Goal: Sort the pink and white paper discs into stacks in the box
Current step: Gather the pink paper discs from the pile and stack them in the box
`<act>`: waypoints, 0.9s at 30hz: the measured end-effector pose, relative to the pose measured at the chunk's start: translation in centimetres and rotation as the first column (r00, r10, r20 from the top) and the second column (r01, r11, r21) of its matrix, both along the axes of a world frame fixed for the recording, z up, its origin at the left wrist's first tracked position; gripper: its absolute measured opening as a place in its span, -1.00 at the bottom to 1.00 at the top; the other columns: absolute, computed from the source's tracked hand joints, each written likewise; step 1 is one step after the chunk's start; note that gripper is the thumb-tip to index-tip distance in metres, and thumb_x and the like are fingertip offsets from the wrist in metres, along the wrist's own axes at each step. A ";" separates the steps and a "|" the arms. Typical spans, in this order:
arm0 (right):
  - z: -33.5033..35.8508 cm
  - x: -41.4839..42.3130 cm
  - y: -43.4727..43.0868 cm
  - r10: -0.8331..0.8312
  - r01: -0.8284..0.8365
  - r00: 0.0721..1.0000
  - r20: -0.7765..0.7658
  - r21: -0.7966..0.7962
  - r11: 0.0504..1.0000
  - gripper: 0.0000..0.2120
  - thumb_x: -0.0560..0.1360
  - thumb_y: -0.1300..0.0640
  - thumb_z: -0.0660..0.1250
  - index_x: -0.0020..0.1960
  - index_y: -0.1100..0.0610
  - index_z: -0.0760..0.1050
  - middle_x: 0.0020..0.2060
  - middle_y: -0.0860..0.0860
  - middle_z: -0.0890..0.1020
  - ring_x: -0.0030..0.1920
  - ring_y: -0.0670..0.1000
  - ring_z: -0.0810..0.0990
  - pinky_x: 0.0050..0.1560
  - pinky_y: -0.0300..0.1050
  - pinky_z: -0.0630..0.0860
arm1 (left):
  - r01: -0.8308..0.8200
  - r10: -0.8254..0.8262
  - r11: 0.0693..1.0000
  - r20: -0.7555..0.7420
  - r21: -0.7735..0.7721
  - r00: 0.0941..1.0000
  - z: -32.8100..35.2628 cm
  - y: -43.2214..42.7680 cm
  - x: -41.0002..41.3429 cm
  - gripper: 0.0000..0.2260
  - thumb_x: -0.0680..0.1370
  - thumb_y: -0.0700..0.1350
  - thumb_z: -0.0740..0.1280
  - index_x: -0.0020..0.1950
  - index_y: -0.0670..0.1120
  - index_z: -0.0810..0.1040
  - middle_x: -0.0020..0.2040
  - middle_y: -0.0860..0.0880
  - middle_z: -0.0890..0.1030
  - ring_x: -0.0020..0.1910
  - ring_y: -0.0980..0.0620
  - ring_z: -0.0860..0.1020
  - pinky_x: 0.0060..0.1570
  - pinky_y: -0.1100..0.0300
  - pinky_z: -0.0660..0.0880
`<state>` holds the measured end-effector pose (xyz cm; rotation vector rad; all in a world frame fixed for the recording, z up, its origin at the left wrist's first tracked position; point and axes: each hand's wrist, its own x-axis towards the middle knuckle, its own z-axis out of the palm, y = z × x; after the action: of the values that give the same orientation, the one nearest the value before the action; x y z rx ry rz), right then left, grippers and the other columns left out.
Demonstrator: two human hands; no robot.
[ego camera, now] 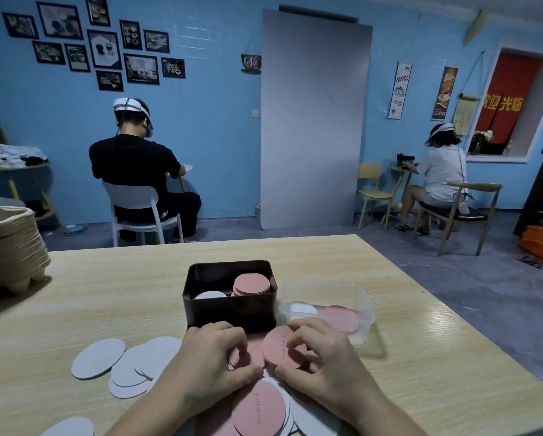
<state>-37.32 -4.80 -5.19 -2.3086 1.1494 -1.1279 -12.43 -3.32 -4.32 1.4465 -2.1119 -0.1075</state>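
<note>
On the desk [106, 294] stands a black box [229, 309], holding a pink stack [251, 285] beside a lower white stack [210, 295]. Just before it, the left hand [207, 357] and right hand [323, 363] both curl their fingers round a few pink discs [279, 347]. Loose white discs [98, 358] lie to their left.
</note>
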 end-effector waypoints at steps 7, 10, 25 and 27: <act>0.0 0.0 0.0 -0.008 0.007 1.000 -0.005 -0.015 1.000 -0.70 0.36 -0.20 0.53 -0.08 -0.05 0.55 0.15 -0.35 0.51 0.18 -0.10 0.58 0.03 -0.05 0.63 | 0.017 -0.033 0.996 -0.194 -0.086 0.981 0.8 0.9 1.1 -0.68 0.32 0.12 0.52 -0.23 0.06 0.40 -0.27 0.10 0.48 -0.24 0.07 0.48 -0.24 0.04 0.50; 0.0 0.0 0.0 0.002 -0.003 1.000 -0.031 -0.016 1.000 -0.68 0.37 -0.20 0.53 -0.01 -0.07 0.55 0.14 -0.37 0.50 0.17 -0.10 0.57 0.02 -0.06 0.63 | 0.042 -0.082 0.985 -0.243 -0.168 0.966 0.9 1.0 1.1 -0.74 0.35 0.02 0.54 -0.19 0.01 0.47 -0.14 0.14 0.57 -0.09 0.10 0.58 -0.16 0.06 0.55; 0.9 0.4 0.7 0.183 -0.197 0.975 -0.130 -0.107 0.975 -0.80 0.57 -0.12 0.43 0.05 -0.01 0.59 0.32 -0.13 0.51 -0.04 -0.21 0.59 -0.03 -0.41 0.47 | 0.243 -0.276 0.954 -0.198 -0.176 0.941 0.7 1.3 -0.3 -0.70 0.44 0.14 0.54 0.01 0.02 0.56 0.17 0.20 0.60 0.36 0.26 0.50 0.20 0.29 0.49; 0.8 0.4 0.7 0.172 -0.181 0.981 -0.090 -0.110 0.977 -0.81 0.56 -0.12 0.44 0.06 -0.03 0.60 0.31 -0.16 0.52 0.00 -0.19 0.61 -0.07 -0.37 0.52 | 0.238 -0.265 0.963 -0.282 -0.127 0.922 0.6 1.3 0.2 -0.67 0.45 0.12 0.58 0.09 0.04 0.58 0.11 0.20 0.63 0.22 0.17 0.60 0.13 0.19 0.55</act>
<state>-36.91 -4.09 -4.37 -2.5093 0.9036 -1.0722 -12.25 -2.05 -3.68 1.0273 -2.0131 -0.3048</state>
